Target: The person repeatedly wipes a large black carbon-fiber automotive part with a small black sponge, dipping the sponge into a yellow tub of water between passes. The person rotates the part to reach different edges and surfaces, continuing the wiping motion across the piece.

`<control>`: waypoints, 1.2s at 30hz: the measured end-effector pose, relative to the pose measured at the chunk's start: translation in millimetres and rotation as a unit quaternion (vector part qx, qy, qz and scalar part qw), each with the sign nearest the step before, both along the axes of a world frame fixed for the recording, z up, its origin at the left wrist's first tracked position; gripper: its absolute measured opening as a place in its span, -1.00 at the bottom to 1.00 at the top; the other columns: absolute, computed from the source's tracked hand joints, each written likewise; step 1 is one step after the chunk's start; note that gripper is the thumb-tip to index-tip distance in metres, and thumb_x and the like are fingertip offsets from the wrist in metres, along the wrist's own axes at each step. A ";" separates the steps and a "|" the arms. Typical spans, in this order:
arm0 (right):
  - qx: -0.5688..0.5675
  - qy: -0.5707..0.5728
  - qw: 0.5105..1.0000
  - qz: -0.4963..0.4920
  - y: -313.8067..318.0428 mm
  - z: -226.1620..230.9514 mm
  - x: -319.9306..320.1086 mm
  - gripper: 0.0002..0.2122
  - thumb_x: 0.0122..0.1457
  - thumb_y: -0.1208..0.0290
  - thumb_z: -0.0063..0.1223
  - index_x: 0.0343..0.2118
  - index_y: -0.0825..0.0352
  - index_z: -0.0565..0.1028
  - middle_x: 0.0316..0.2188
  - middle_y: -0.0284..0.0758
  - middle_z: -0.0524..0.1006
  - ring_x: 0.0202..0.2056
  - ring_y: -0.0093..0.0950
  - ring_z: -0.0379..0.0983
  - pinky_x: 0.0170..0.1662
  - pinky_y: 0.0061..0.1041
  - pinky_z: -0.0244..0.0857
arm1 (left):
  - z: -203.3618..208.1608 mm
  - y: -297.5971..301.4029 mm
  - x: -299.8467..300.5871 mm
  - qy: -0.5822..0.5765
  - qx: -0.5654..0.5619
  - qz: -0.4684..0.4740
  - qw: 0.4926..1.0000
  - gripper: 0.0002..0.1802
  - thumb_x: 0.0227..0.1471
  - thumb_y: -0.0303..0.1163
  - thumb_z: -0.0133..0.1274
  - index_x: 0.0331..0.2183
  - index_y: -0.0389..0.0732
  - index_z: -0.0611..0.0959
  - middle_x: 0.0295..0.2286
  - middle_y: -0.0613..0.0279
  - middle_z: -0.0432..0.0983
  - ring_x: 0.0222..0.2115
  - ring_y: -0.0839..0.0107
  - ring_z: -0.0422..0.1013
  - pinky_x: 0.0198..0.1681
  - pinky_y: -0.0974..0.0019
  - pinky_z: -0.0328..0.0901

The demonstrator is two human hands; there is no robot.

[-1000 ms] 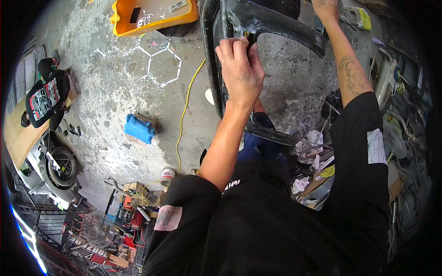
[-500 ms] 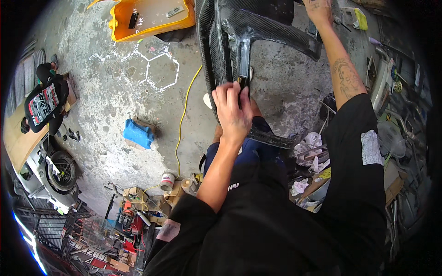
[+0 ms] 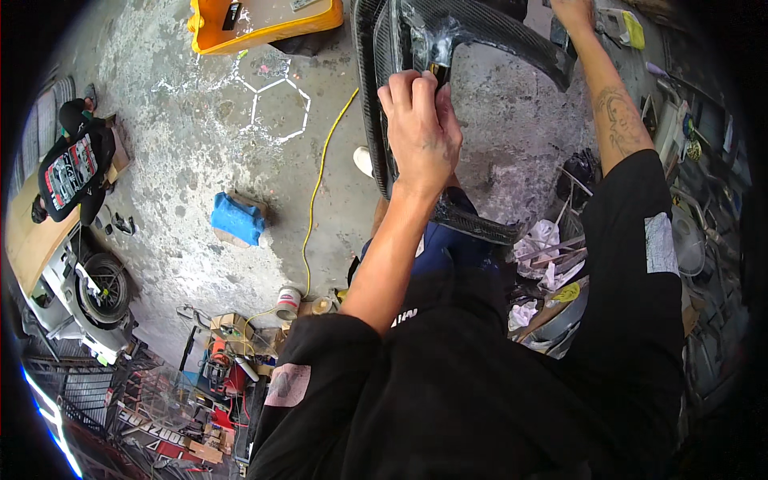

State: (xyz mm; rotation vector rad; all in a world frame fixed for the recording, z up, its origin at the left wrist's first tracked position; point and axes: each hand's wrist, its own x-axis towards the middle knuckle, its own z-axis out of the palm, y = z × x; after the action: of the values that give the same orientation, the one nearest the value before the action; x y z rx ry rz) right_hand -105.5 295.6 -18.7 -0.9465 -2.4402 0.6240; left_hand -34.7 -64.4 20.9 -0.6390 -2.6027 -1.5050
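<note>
Gripping the inner edge of a black woven-pattern panel (image 3: 480, 36), the left hand (image 3: 420, 132) had its fingers curled over the rim with a small dark and yellow piece (image 3: 438, 74) showing at the fingertips, apparently pinched there, though what the piece was could not be told; the right hand (image 3: 570, 12) reached to the far end of the same panel at the top edge of the view, seemingly steadying it, but whether it was closed or spread could not be told since it was cut off; the panel stood upright on the concrete floor (image 3: 200, 160) in front of the person's knees, likely braced that way so both arms could work its edge; a yellow cable (image 3: 316, 192) ran across the floor beside the panel toward a cluttered pile of tools (image 3: 232, 360) at lower left; a blue block wrapped over a brownish pad (image 3: 238, 218) lay well apart on the left; an orange tray (image 3: 264, 20) sat at the top, holding small dark items; white hexagon outlines (image 3: 276, 104) were drawn on the floor just below it; a small round tin with a red and white label (image 3: 287, 302) stood near the cable's end; crumpled white rags (image 3: 540, 244) lay at right; another person in a black printed shirt (image 3: 72, 168) crouched far left.
</note>
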 end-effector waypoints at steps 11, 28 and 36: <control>0.056 0.004 0.998 -0.004 -0.2 -18.0 1.9 -0.02 0.04 -0.18 0.35 0.43 0.21 0.13 0.32 0.06 0.29 0.34 -0.04 0.19 0.36 -0.20 0.08 | 0.1 2.6 -10.2 0.020 0.005 0.005 1.000 -0.72 0.01 -0.61 0.24 -0.21 -0.29 0.54 -0.25 -0.04 0.41 -0.25 -0.04 0.33 -0.16 0.01 0.25; 0.059 -0.018 0.998 -0.025 -2.3 -8.0 2.9 -0.02 0.04 -0.21 0.33 0.43 0.17 0.13 0.38 0.05 0.19 0.39 -0.03 0.07 0.40 -0.17 -0.01 | -0.1 -10.1 2.5 0.000 -0.030 -0.011 0.999 -0.77 0.05 -0.56 0.22 -0.23 -0.31 0.55 -0.22 -0.06 0.41 -0.20 -0.08 0.35 -0.12 0.02 0.30; 0.001 -0.043 0.998 -0.037 -16.9 8.2 5.9 -0.04 0.05 -0.20 0.33 0.43 0.14 0.13 0.32 0.07 0.27 0.33 -0.02 0.19 0.35 -0.16 0.08 | 17.1 -47.8 15.5 -0.057 -0.001 0.067 0.996 -0.74 0.10 -0.54 0.24 -0.20 -0.38 0.53 -0.23 -0.03 0.40 -0.25 0.10 0.41 -0.15 0.21 0.32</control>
State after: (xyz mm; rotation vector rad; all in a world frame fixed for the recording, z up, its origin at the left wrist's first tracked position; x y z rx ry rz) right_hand -99.6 278.7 -10.5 -1.0784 -2.4684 0.5661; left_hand -19.3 -112.2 37.9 -0.3807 -2.6697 -1.5407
